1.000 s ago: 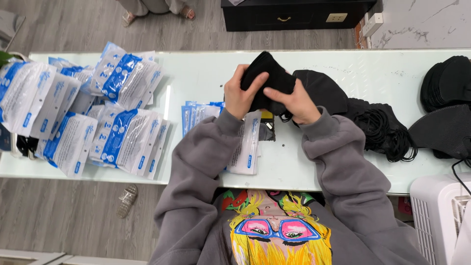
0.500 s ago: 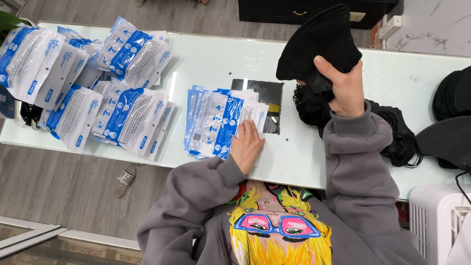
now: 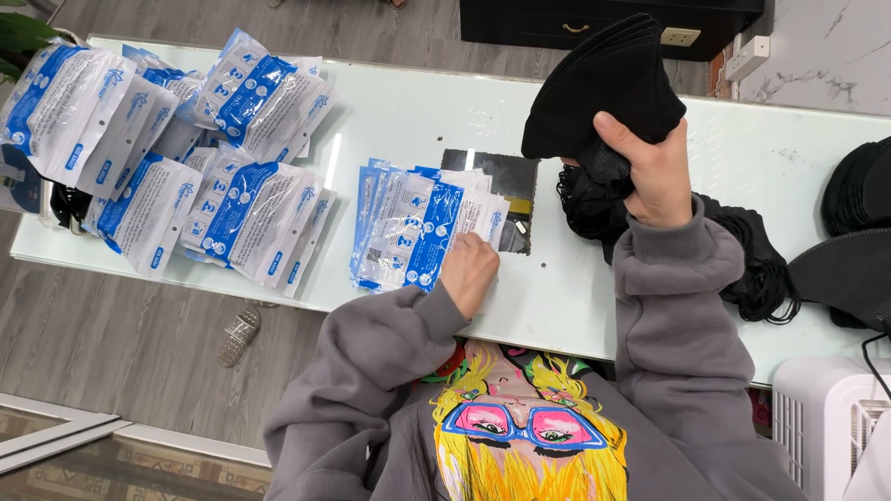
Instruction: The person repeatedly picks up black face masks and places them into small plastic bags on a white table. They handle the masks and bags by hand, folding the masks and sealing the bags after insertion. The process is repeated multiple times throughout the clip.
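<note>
The right hand is raised above the pale glass table, fingers and thumb clamped tight around a stack of black face masks; the stack fans out above the fist and its lower edge is pinched in the grip. Just beneath that hand, a loose heap of black masks with tangled ear loops lies on the tabletop, trailing toward the table's near edge.

The left hand rests palm down, fingers curled, on the near right corner of a small fanned pile of flat white-and-blue plastic packets; whether it pinches a packet or only presses on one cannot be told. This pile sits near the middle of the table, partly over a dark square panel.

To the left, well apart from both hands, a larger spread of filled white-and-blue packets covers the table's end. At the far right edge lie more black mask stacks. A white slatted appliance stands by the near right corner. The person wears a grey sweatshirt.
</note>
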